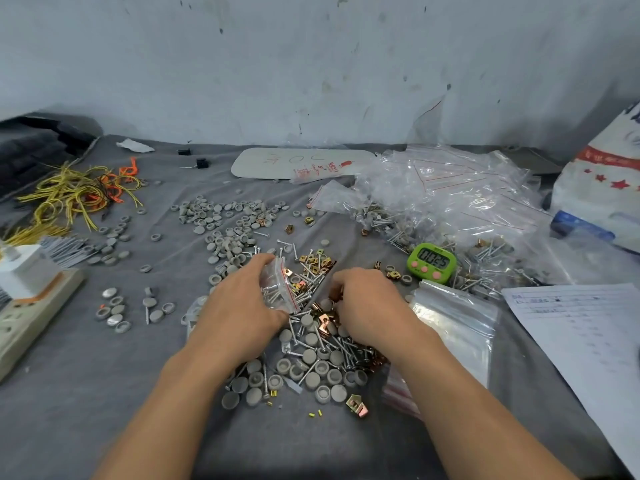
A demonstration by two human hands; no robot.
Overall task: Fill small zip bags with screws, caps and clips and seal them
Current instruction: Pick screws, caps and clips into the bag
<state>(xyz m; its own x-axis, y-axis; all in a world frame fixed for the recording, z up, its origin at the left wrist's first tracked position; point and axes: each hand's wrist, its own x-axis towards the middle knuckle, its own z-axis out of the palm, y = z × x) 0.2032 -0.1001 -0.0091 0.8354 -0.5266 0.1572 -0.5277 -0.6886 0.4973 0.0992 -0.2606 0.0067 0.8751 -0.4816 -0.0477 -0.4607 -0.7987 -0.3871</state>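
My left hand (239, 303) grips a small clear zip bag with a red seal strip (281, 284), fingers curled round it; thin silver screws (272, 296) lie inside. The bag is over the mixed pile of grey round caps, screws and copper clips (311, 358), in the middle of the grey cloth counter (86, 393), toward its front edge. My right hand (367, 306) curls down into this pile; I cannot tell if it holds anything.
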